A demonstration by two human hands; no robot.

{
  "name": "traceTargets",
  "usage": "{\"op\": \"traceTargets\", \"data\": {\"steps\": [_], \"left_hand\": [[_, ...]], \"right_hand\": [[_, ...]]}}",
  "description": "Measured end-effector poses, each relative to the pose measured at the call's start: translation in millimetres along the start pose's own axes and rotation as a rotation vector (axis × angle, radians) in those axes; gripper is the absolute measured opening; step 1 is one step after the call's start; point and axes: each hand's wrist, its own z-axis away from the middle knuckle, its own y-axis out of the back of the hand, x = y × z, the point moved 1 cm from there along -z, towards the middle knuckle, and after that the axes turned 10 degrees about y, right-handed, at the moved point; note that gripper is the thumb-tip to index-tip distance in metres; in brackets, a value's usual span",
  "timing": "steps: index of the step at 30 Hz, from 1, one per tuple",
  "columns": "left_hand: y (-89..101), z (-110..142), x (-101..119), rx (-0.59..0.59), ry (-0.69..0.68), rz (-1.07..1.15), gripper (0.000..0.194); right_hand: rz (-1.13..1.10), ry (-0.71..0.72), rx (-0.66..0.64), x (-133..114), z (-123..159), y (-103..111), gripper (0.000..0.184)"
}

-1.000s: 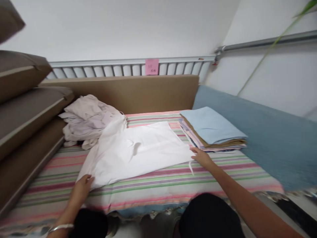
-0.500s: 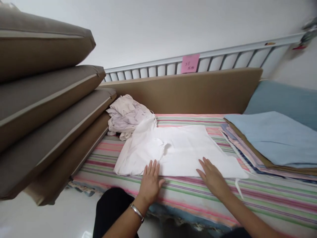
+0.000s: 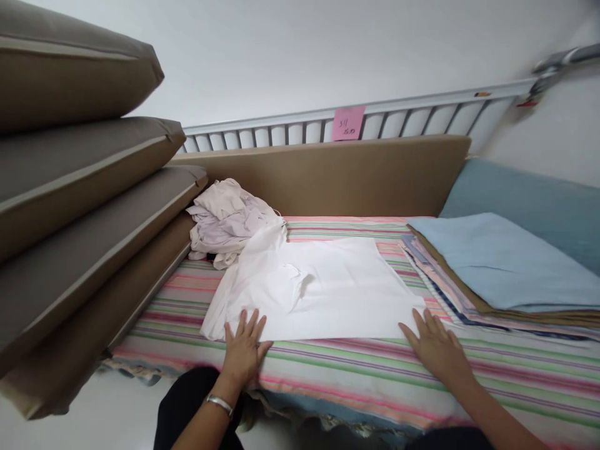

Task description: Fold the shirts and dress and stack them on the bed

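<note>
A white cloth garment [image 3: 337, 287] lies spread on a striped bed cover [image 3: 356, 381], smooth on its right part and bunched on its left. My left hand [image 3: 244, 347] rests with fingers spread on the garment's near left edge. At the near right corner, my right hand [image 3: 435, 340] lies open, its fingertips on or beside the cloth. A silver bracelet [image 3: 219, 405] circles my left wrist. Neither hand grips anything. The underside of the garment is hidden.
Thick brown cushions [image 3: 94, 181] are stacked at the left. Behind the garment sits a crumpled pale cloth heap [image 3: 229, 212]. Folded fabrics [image 3: 510, 262] with light blue on top lie at the right. A brown padded board [image 3: 328, 178] stands at the back, under a pink note [image 3: 348, 123].
My right hand has moved right to the garment's corner, and the cloth and tie that stuck out there no longer show. My left hand has shifted left along the near edge.
</note>
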Motion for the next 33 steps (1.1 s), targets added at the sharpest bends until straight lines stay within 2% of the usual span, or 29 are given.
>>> {"op": "traceTargets", "data": {"steps": [4, 7, 10, 11, 13, 16, 18, 20, 23, 27, 30, 33], "left_hand": [[6.6, -2, -5, -0.092, 0.007, 0.033, 0.055], [16.0, -4, -4, -0.153, 0.038, 0.081, 0.055], [34.9, -10, 3, -0.090, 0.054, 0.163, 0.050], [42.2, -14, 6, -0.061, 0.037, 0.201, 0.044], [54.9, -23, 9, -0.047, 0.001, 0.261, 0.034], [62.1, -39, -2, -0.103, 0.064, 0.280, 0.032], [57.5, -49, -21, -0.148, 0.157, 0.289, 0.032], [47.9, -56, -45, -0.236, 0.214, 0.342, 0.032], [34.3, -60, -73, -0.354, 0.213, 0.458, 0.028], [30.8, -61, -84, -0.369, 0.234, 0.527, 0.018], [33.9, -63, -83, -0.375, 0.243, 0.499, 0.012], [35.1, -64, -83, -0.374, 0.259, 0.457, 0.012]], "right_hand": [[0.118, -0.065, -0.079, -5, -3, 4, 0.075], [0.135, -0.065, -0.149, -2, -13, 15, 0.067], [0.159, -0.036, -0.203, -18, -33, 42, 0.054], [0.150, 0.007, -0.190, -32, -41, 53, 0.050], [0.073, 0.159, -0.131, -77, -59, 74, 0.045], [-0.159, 0.366, -0.167, -167, -89, 89, 0.039], [-0.238, 0.501, -0.196, -227, -109, 86, 0.035], [-0.219, 0.610, -0.248, -276, -129, 73, 0.034], [-0.068, 0.728, -0.344, -323, -158, 46, 0.042], [0.075, 0.792, -0.465, -352, -183, 12, 0.054], [0.142, 0.788, -0.475, -360, -191, 3, 0.039], [0.174, 0.780, -0.419, -358, -189, 15, 0.019]]}}
